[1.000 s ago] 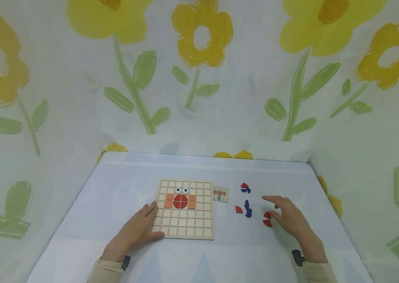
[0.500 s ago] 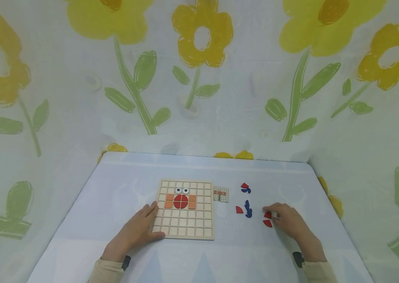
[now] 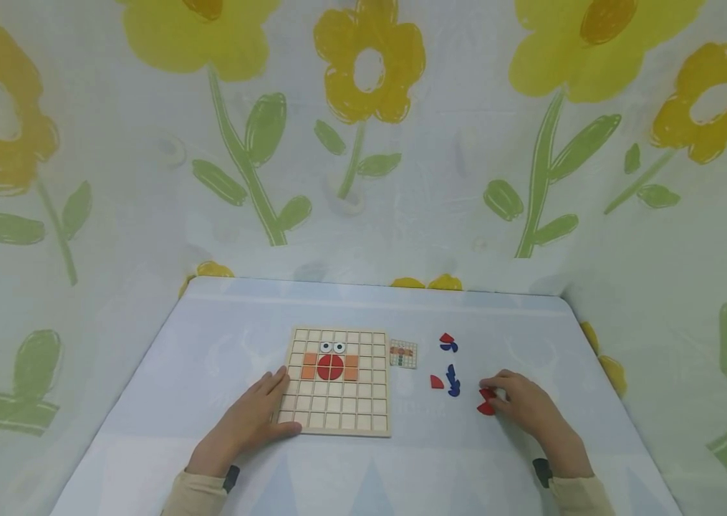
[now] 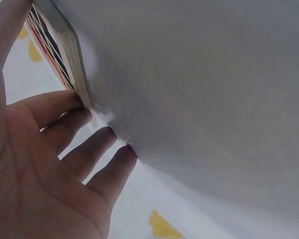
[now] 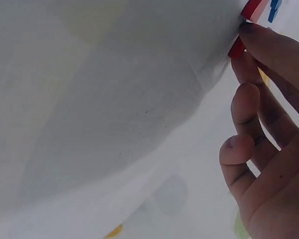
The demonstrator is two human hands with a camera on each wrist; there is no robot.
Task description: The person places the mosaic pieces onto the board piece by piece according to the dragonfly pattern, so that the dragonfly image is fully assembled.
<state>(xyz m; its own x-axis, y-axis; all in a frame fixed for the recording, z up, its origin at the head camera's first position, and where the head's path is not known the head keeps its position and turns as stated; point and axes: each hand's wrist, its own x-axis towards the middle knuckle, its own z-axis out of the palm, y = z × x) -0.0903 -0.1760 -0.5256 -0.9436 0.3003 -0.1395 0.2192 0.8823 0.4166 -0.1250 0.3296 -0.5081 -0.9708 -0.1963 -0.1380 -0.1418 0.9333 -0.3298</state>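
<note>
1. R hand (image 3: 524, 403), low over R side of the table (image 3: 427, 459), pinches a red wedge (image 5: 237, 47) btwn thumb & fingertip, per R wrist view; remaining fingers curl loosely. A 2nd red wedge (image 5: 254, 9) sits just beside the thumb.
2. L hand (image 3: 252, 416), fingers spread, rests at the near L corner of a wooden grid board (image 3: 357, 407), flat on the table: fingers along L edge, thumb at near edge. L wrist view has some fingertips down by the tabletop.
3. On the board, upper-ctr.: two white eye discs (image 3: 339, 347) w/ dark pupils, side by side; a red circle (image 3: 329, 368) of four quarters below; orange squares (image 3: 351, 368) stacked in pairs on L & R of it.
4. Just R of the board: small pattern card (image 3: 403, 353) w/ printed grid.
5. Btwn card & R hand: a row of blue pcs. (image 3: 453, 380), w/ one red wedge (image 3: 437, 382) on its L; farther back, another red wedge (image 3: 446, 337) next to two more blue pcs. (image 3: 449, 347).
6. Arms: beige sleeves (image 3: 580, 496), dark wristbands (image 3: 541, 473).
7. Bkgd.: pale drape (image 3: 427, 215) w/ yellow flowers & green stems.
</note>
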